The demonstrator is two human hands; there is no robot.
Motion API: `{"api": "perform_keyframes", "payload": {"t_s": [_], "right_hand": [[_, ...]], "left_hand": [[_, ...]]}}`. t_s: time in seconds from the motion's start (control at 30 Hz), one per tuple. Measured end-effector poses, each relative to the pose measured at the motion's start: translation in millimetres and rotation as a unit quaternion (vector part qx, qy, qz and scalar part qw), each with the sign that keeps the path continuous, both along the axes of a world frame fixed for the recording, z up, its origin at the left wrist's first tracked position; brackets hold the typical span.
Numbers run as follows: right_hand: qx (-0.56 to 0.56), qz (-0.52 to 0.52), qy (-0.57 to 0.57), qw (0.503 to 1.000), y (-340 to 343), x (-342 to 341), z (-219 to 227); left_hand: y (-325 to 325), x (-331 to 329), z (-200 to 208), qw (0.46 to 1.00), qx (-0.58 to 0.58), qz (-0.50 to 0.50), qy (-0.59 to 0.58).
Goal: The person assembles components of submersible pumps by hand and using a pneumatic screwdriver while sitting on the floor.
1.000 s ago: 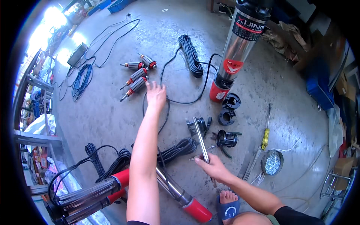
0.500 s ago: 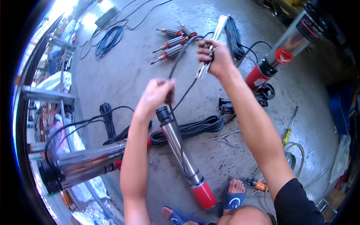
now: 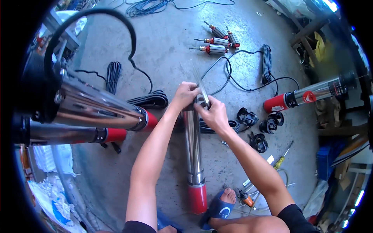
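My left hand [image 3: 185, 94] has its fingers bunched at the black top of the metal tube [image 3: 193, 149]; I can't tell what they grip. My right hand [image 3: 215, 115] is closed around the shiny bar [image 3: 203, 92], right beside it. The tube's red end is near my slipper [image 3: 222, 206]. If the bar slips under force, it could knock my left fingers. A tug on the black cable [image 3: 229, 72] might tip the tube toward my foot.
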State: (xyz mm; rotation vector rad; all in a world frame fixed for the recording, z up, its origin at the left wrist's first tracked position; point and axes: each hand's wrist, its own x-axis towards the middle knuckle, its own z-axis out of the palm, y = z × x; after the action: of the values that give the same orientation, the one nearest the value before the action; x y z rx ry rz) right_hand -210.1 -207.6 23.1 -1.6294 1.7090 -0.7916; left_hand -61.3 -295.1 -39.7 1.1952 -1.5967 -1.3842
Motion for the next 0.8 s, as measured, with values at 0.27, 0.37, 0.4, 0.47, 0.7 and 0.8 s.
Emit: {"api": "perform_keyframes", "payload": {"t_s": [0.27, 0.37, 0.4, 0.47, 0.7, 0.8], "right_hand": [[0.024, -0.041, 0.029, 0.998, -26, -4, -6], [0.010, -0.056, 0.042, 0.997, -26, -1, -3], [-0.004, -0.064, 0.039, 0.997, -24, -4, -3], [-0.010, -0.067, 0.030, 0.997, -18, -2, -5], [0.004, -0.040, 0.071, 0.997, 26, 8, 1], [-0.015, -0.085, -0.050, 0.995, 55, 7, -3]], "left_hand": [[-3, -27, 14, 0.990, 0.115, 0.058, 0.063], [-6, -31, 5, 0.990, 0.094, 0.070, 0.072], [-6, -35, 5, 0.992, 0.080, 0.072, 0.060], [-10, -35, -10, 0.994, 0.048, 0.086, 0.048], [2, -17, -2, 0.976, 0.092, 0.097, 0.173], [-3, -2, -15, 0.965, 0.122, 0.101, 0.209]]}}
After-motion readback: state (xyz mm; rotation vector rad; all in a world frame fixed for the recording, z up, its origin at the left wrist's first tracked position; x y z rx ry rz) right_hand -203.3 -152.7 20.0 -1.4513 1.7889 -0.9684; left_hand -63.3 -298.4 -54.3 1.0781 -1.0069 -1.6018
